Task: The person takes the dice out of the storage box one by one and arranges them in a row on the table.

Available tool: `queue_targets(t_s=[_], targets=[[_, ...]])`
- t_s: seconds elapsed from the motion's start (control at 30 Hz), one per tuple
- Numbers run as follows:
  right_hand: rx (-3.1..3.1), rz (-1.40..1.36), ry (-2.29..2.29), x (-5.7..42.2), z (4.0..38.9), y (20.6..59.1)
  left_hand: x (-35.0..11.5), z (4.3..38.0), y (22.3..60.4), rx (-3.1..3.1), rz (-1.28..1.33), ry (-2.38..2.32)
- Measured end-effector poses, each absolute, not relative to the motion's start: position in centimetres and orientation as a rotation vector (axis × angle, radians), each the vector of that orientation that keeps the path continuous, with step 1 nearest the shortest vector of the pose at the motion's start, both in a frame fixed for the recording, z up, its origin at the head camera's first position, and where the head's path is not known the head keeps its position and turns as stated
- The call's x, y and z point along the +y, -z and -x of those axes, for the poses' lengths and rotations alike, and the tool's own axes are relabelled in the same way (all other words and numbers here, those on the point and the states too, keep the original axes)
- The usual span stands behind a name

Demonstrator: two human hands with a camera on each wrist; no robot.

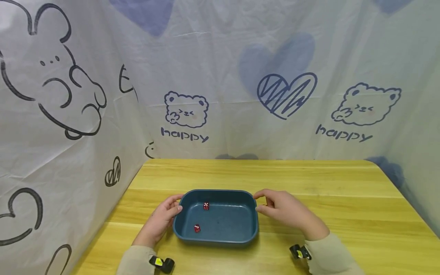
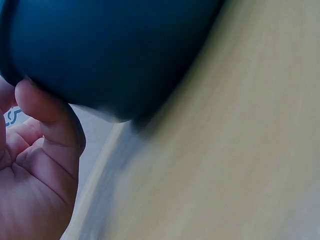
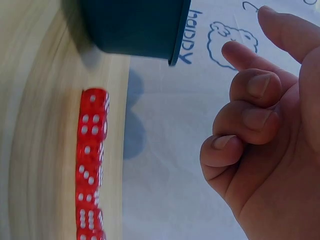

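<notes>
A dark teal rectangular tray point(image 1: 220, 242) with rounded corners is in front of me in the head view. Two red dice, an upper die point(image 1: 206, 206) and a lower die point(image 1: 197, 228), lie apart in its left part. My left hand point(image 1: 159, 219) grips the tray's left end, thumb at the rim. Beside the right end is my right hand point(image 1: 282, 204), thumb and index finger extended towards the rim. In the right wrist view these fingers stand apart from the tray, the other fingers are curled, and nothing is held.
A row of several red dice point(image 3: 90, 150) lies on the wooden table point(image 1: 361, 206), seen in the right wrist view. The head view does not show this row. A white printed cloth point(image 1: 227, 114) hangs behind the table and at both sides.
</notes>
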State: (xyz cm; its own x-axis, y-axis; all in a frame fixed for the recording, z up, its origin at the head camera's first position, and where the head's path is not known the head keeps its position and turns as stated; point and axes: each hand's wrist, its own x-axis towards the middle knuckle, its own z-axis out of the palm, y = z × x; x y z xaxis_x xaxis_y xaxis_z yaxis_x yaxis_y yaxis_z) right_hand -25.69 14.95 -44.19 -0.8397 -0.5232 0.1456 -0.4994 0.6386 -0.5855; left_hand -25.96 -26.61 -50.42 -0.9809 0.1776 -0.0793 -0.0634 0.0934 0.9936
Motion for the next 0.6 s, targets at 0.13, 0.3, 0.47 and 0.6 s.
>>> queue_targets(t_s=[0.13, 0.3, 0.47, 0.6], targets=[[2.786, 0.910, 0.962, 13.9, 25.7, 43.8, -26.6, 25.9, 50.3, 2.183, -0.096, -2.003], [2.771, 0.937, 0.935, 12.5, 25.8, 43.5, -26.6, 25.9, 50.4, 2.176, -0.099, -2.007], [2.773, 0.973, 0.886, 11.0, 26.0, 43.8, -26.5, 26.0, 50.4, 2.172, -0.104, -2.014], [2.757, 0.982, 0.858, 9.5, 25.9, 44.1, -26.5, 26.0, 50.5, 2.176, -0.099, -2.015]])
